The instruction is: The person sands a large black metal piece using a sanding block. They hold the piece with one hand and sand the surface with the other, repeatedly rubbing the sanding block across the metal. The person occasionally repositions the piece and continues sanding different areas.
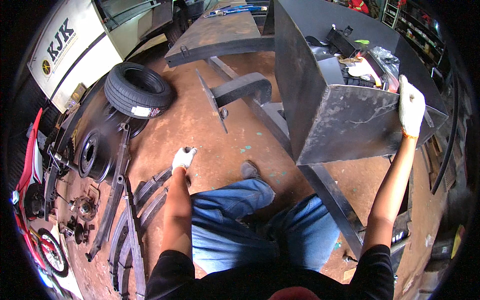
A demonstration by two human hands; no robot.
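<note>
My right hand (pixel 412 106), in a white knit glove, is hooked over the near rim of a large dark steel box (pixel 350 122). Inside that box lie black parts, clear plastic wrapping (pixel 386 61) and other mixed items. Low in front of me, my left hand (pixel 184 158), gloved too, hangs above the floor with its fingers curled together. A small dark spot shows at its fingertips, but I cannot make out what it is. Closest to this hand are curved leaf springs (pixel 145 192) lying on the floor.
The box rests on a dark steel frame beam (pixel 332 200) running beside my legs. A bent steel bracket with a plate (pixel 240 92) juts out ahead. At left are a tyre (pixel 137 90), wheel rims (pixel 92 152), a hub (pixel 85 207) and a red motorbike (pixel 30 200).
</note>
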